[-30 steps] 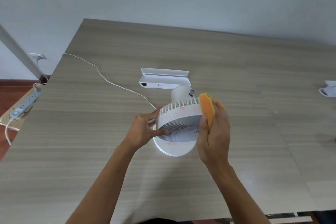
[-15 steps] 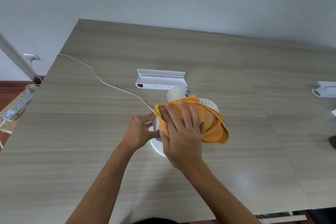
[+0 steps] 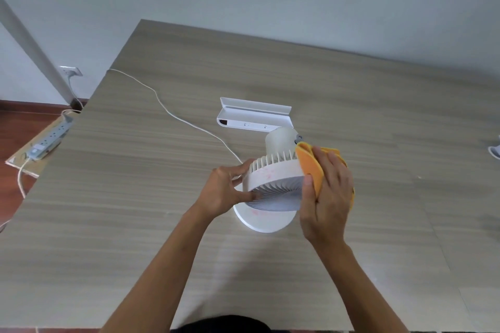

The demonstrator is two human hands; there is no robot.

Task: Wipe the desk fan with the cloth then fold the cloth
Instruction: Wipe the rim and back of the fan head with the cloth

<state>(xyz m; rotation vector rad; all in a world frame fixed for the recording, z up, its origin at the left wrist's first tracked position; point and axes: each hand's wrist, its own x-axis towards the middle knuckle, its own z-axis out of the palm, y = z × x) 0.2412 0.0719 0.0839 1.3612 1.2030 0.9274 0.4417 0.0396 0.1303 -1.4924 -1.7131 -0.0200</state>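
A small white desk fan (image 3: 273,176) stands on its round base near the middle of the wooden table (image 3: 135,170), its grille tilted toward me. My left hand (image 3: 230,189) grips the fan's left rim, thumb on the grille. My right hand (image 3: 328,194) presses a bunched orange cloth (image 3: 309,167) against the fan's right rim. Faint pink marks show on the rim and on the base. Most of the cloth is hidden under my right hand.
A white angled bracket (image 3: 254,115) lies just behind the fan. The fan's white cable (image 3: 162,101) runs left across the table to its edge. A power strip (image 3: 50,139) sits on the floor at the left. A white object (image 3: 495,155) is cut off at the right edge.
My right hand has slid with the cloth from over the top of the fan head to its right rim, uncovering the grille. The left hand keeps its hold.
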